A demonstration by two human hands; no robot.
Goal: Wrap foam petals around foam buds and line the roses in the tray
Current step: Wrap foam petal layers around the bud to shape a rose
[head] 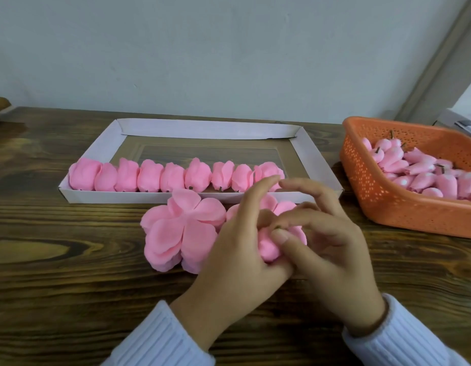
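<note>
Pink foam bud (267, 247) sits at centre frame, pinched between both hands: left hand (237, 249) curls round it, right hand (332, 247) presses it with thumb and fingertips. A stack of petals (181, 231) lies just left. Finished roses (173, 177) line the tray (320, 162) above. An orange basket (387, 204) of buds (424, 173) stands at right.

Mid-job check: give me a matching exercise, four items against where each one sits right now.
Items:
1. finished roses
2. spare buds
3. flat petal stack
4. bud being wrapped

Places:
A. in the orange basket
B. on the table, in front of the tray
C. held between the left hand and right hand
D. in a row along the tray's near side

Pairs: 1-D, 2-A, 3-B, 4-C.
</note>
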